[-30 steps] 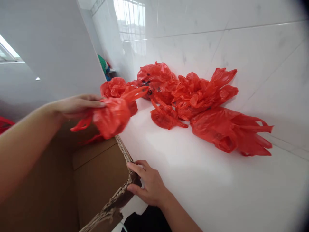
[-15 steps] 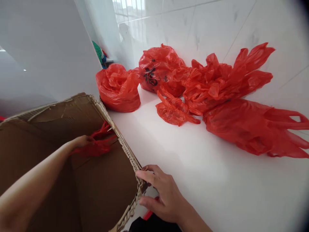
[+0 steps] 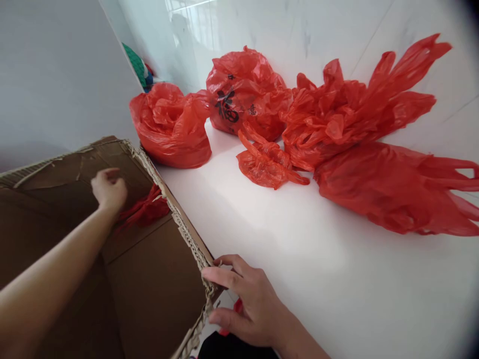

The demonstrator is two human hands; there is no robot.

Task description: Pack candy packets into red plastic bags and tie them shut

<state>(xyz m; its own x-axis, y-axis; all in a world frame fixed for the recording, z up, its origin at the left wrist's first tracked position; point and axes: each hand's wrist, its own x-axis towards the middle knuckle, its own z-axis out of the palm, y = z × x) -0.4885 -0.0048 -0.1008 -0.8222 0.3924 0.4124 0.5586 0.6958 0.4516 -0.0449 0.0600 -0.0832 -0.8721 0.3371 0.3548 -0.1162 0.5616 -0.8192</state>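
Note:
My left hand (image 3: 108,188) is inside a brown cardboard box (image 3: 149,274), raised above a red plastic bag (image 3: 147,207) at the box's far side. Its fingers are loosely curled, and nothing shows in them. The bag lies crumpled in the box, partly behind my wrist. My right hand (image 3: 247,304) holds the ragged rim of the box at its near right corner, index finger over the edge and thumb lower down.
On the white surface stand several red plastic bags: a round one (image 3: 170,127) beside the box, one with black characters (image 3: 243,94), a small knotted one (image 3: 264,162), a bunched one (image 3: 333,114) and a long one (image 3: 385,189). A tiled wall (image 3: 292,30) rises behind.
My left hand has let go of the red bag in the box and lifted up and left from it. My right hand stays on the rim. The view has shifted slightly.

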